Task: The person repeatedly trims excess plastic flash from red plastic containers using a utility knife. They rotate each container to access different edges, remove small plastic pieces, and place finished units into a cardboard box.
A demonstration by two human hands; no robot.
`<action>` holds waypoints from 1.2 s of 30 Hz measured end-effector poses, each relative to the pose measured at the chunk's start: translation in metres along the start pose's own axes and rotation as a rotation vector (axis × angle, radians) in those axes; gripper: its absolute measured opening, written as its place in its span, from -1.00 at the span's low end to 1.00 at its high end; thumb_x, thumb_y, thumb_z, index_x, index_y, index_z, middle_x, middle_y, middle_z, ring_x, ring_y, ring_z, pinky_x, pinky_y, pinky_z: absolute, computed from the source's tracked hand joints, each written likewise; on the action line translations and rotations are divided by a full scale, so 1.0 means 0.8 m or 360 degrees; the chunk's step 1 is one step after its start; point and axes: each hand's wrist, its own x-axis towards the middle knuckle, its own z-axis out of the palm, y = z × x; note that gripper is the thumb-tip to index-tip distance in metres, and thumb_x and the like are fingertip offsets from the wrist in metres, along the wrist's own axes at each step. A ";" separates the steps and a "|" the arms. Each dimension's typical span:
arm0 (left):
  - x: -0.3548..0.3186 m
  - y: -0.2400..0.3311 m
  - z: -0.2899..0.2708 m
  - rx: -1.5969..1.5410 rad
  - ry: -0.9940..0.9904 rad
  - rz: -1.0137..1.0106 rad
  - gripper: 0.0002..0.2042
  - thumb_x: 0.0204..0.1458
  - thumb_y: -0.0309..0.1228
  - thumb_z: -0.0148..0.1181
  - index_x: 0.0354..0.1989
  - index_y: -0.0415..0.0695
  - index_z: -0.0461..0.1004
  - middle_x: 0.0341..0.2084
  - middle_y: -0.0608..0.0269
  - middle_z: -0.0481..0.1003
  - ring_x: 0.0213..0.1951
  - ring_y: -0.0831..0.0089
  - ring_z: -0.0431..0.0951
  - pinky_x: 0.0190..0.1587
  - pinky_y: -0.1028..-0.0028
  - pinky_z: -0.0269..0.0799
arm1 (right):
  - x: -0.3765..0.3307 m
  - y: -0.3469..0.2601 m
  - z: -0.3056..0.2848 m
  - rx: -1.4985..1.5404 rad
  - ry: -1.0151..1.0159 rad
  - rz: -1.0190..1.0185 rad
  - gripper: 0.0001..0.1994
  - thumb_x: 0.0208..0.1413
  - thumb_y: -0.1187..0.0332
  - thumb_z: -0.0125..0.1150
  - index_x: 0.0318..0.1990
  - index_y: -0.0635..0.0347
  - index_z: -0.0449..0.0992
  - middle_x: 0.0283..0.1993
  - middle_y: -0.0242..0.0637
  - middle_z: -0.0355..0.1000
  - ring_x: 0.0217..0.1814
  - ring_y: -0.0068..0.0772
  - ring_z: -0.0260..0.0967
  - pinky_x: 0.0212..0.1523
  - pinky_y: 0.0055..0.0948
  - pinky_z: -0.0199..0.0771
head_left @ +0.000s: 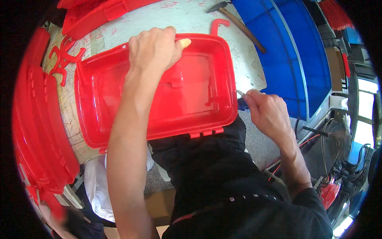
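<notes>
A shallow red plastic box (187,111) lies tilted at the table's near edge, its hollow side facing me and hinge lugs on its near rim. My left hand (153,49) is closed over the far rim; its thumb, in a yellowish cover, presses inside the wall. Beside the box's right wall, my right hand (268,111) is curled round a small tool (240,94). Only a pale tip and a dark blue bit by the fingers show, so its kind is unclear. I cannot tell whether the tip touches the box.
Red plastic handles (63,57) lie left of the box, another handle (219,26) beyond it. A hammer (244,28) rests against blue bins (278,59) at the right. Red parts are stacked (47,131) at the left, and another red box (103,16) sits at the back.
</notes>
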 end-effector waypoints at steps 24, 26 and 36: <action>0.005 0.008 -0.018 0.0041 -0.0203 -0.0093 -0.53 0.14 0.06 0.19 -0.22 -0.17 0.61 -0.49 -0.01 0.62 -0.40 0.10 0.66 -0.35 0.13 0.51 | 0.057 0.009 -0.020 -0.0021 0.0130 -0.0054 -0.78 0.33 0.29 0.08 -0.24 0.20 0.60 -0.46 -0.07 0.53 -0.48 -0.16 0.50 -0.46 -0.23 0.42; 0.005 0.008 -0.017 0.0034 -0.0238 -0.0110 -0.49 0.13 0.12 0.17 -0.22 -0.17 0.60 -0.47 -0.04 0.62 -0.36 0.04 0.66 -0.31 0.10 0.51 | 0.067 0.004 -0.018 -0.0071 0.0107 -0.0018 -0.77 0.33 0.29 0.07 -0.24 0.20 0.61 -0.46 -0.07 0.54 -0.47 -0.15 0.50 -0.46 -0.23 0.42; -0.001 0.003 -0.010 -0.0073 -0.0090 -0.0099 -0.67 0.13 -0.12 0.20 -0.29 -0.19 0.61 -0.50 -0.06 0.61 -0.40 0.00 0.65 -0.36 0.05 0.48 | 0.072 -0.021 -0.008 -0.0198 0.0212 0.0086 -0.72 0.31 0.27 0.04 -0.32 0.25 0.58 -0.48 0.05 0.53 -0.41 0.08 0.55 -0.40 -0.06 0.51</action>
